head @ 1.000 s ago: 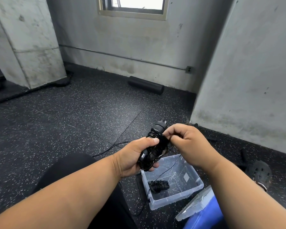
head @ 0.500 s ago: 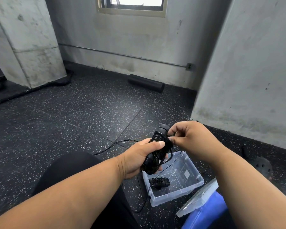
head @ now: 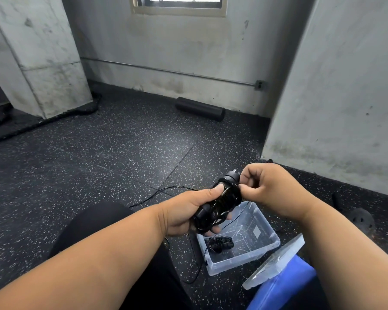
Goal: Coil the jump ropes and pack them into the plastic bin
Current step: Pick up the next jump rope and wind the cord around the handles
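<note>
One coiled jump rope (head: 220, 243) already lies inside the clear plastic bin (head: 264, 247), at its near-left corner, so part of the packing is done. A second jump rope (head: 222, 202) is mid-wrap, held in the air just above the bin's far-left edge. The left hand (head: 188, 211) grips the bundled handles with its fingers curled round them and the thumb pressed on the wound cord; the right hand (head: 271, 189) pinches the thin cord against the far end of the bundle, fingers closed tight on it.

The winding looks well advanced but not finished — a loose length of cord (head: 164, 190) trails from the bundle out across the floor to the left, and another strand hangs down past the bin's near-left side. Left to do, by my reading: take up that slack, secure the end, drop the bundle in the bin. The lid (head: 276, 262) leans tilted at the bin's near-right corner against something blue (head: 285, 291), so closing may follow. Whether more ropes wait out of view I cannot tell.

The floor (head: 99, 175) is dark speckled rubber matting, seamed in tiles. Stained concrete walls close the room — a pillar (head: 38, 59) at far left, a window (head: 179, 3) high on the far wall, a black foam roller (head: 199, 108) lying at the wall's foot.
</note>
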A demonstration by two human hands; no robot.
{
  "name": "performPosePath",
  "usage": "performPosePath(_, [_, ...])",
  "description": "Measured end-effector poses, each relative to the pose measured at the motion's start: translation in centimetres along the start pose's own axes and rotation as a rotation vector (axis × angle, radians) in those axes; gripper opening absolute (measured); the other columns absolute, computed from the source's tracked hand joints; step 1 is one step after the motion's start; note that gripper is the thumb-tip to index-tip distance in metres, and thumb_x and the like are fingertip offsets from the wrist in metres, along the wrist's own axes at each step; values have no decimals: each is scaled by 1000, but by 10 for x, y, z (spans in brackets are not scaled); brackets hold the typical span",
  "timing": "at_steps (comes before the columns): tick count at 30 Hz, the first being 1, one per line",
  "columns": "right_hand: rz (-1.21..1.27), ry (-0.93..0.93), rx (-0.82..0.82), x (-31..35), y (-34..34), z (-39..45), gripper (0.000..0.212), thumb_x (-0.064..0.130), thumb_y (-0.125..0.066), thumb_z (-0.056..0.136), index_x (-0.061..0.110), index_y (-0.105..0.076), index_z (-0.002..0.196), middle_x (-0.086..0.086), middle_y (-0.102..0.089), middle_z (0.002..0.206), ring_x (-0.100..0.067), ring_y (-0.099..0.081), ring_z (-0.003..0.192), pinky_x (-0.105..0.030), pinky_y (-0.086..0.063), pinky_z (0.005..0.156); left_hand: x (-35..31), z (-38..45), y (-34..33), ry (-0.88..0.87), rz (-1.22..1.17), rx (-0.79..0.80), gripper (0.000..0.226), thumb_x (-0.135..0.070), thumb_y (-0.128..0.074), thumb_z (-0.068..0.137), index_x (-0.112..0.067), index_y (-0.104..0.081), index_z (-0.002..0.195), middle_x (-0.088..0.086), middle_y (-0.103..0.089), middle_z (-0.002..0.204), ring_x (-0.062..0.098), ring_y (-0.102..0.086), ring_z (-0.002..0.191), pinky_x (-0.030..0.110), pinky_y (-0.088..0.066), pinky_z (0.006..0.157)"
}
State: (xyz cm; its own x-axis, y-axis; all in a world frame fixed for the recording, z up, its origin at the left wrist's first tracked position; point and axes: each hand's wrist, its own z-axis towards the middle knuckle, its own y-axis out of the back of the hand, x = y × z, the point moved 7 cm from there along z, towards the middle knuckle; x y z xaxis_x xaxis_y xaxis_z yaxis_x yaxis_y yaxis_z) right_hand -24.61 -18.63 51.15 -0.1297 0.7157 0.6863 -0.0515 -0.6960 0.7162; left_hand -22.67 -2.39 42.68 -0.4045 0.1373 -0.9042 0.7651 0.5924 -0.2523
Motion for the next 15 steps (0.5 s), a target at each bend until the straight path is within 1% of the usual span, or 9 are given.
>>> performPosePath(2, [3, -36, -61, -9, 6, 0, 20, 12, -75, 84, 18, -62, 71, 10, -57, 57, -6, -44, 50, -24, -40, 52, 0, -4, 0, 25, 3, 61, 61, -61, -55, 95, -12, -61, 131, 13, -69, 115, 21, -67, 73, 25, -56, 56])
performPosePath(3, [-20, -47, -120, -13, 12, 0, 18, 13, -75, 83, 19, -62, 72, 9, -59, 58, -6, -45, 50, -25, -41, 51, 0, -5, -1, 34, 13, 81, 60, -59, -55, 96, -11, -60, 132, 14, -69, 114, 19, -68, 71, 25, -56, 57])
performPosePath(5, [-80, -51, -235, -19, 25, -1, 16, 15, -75, 80, 22, -62, 73, 8, -64, 61, -4, -49, 50, -26, -45, 52, 0, -5, -2, 48, 39, 91, 58, -55, -57, 95, -10, -58, 132, 15, -70, 113, 19, -69, 71, 26, -57, 57])
performPosePath(6, [-87, -45, -258, -19, 27, 0, 16, 16, -75, 80, 23, -62, 73, 7, -65, 63, -4, -50, 51, -26, -46, 53, 1, -4, -1, 48, 44, 80, 58, -54, -59, 95, -9, -58, 132, 15, -70, 113, 20, -69, 71, 27, -57, 58])
performPosePath(9, [-27, -30, -205, -15, 19, 6, 16, 14, -75, 82, 24, -64, 77, 3, -67, 66, -4, -51, 52, -27, -45, 55, 3, -1, 3, 57, 33, 47, 59, -52, -62, 93, -8, -58, 133, 17, -71, 117, 24, -72, 75, 31, -61, 63])
performPosePath(11, [79, -34, -179, -18, 15, 7, 16, 11, -75, 86, 25, -65, 83, -3, -66, 67, -7, -51, 55, -29, -45, 58, 6, -1, 4, 75, 2, 42, 64, -53, -61, 93, -7, -59, 137, 18, -71, 120, 25, -73, 78, 33, -61, 66])
performPosePath(13, [172, -26, -211, -22, 16, 5, 17, 9, -74, 90, 24, -67, 88, -2, -64, 66, -9, -52, 57, -30, -46, 60, 7, 0, 5, 83, -51, 36, 68, -55, -62, 92, -5, -60, 139, 19, -71, 123, 25, -74, 80, 33, -61, 67])
performPosePath(14, [166, -6, -251, -22, 18, 3, 18, 9, -73, 90, 25, -67, 89, 2, -64, 67, -8, -52, 57, -27, -46, 60, 7, 0, 6, 85, -70, 32, 69, -55, -63, 91, -6, -60, 139, 19, -70, 125, 25, -74, 81, 33, -62, 66])
performPosePath(15, [103, 28, -305, -19, 21, 2, 17, 10, -74, 91, 26, -67, 89, 6, -64, 68, -5, -52, 58, -23, -46, 60, 6, 1, 7, 89, -75, 33, 69, -56, -63, 91, -6, -60, 139, 19, -70, 126, 25, -74, 82, 32, -62, 66])
